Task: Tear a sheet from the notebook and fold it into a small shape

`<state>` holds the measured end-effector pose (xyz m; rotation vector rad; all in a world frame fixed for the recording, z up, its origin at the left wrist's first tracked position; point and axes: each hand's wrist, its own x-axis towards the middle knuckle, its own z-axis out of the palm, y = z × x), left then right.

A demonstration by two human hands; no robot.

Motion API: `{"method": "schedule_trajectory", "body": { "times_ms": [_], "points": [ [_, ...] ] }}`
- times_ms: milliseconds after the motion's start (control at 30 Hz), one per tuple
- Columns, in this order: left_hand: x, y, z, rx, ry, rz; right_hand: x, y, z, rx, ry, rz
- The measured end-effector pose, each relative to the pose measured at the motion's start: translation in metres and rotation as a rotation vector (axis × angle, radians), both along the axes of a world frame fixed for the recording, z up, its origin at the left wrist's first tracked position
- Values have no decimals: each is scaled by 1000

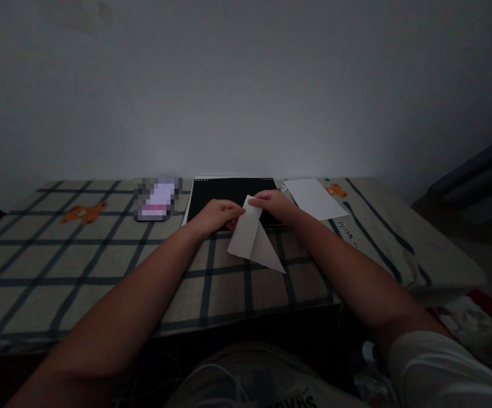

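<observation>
A folded white sheet of paper (252,238) is held up over the checked tablecloth (101,266), its lower part ending in a pointed corner toward the right. My left hand (215,216) pinches the paper's upper left edge with closed fingers. My right hand (273,203) grips the top corner of the same paper, fingers curled over it. Both hands hover just in front of a black rectangular pad (212,195) lying flat on the table.
A flat white sheet (316,198) lies to the right of the black pad. A small blurred object (157,198) sits left of the pad. The wall rises right behind the table. Dark furniture (475,181) stands at the far right.
</observation>
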<state>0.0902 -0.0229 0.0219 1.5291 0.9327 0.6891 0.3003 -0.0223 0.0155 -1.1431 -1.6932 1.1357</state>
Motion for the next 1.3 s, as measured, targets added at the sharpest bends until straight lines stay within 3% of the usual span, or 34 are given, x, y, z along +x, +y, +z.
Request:
{"method": "schedule_trajectory", "body": {
  "times_ms": [333, 633, 1300],
  "points": [
    [0, 2, -3, 26, 20, 13, 0, 2, -4, 47, -47, -6],
    [0, 4, -7, -36, -90, 14, 1, 5, -9, 65, -27, -16],
    [3, 2, -4, 61, 3, 59, -7, -1, -4, 96, -29, 60]
  ]
}}
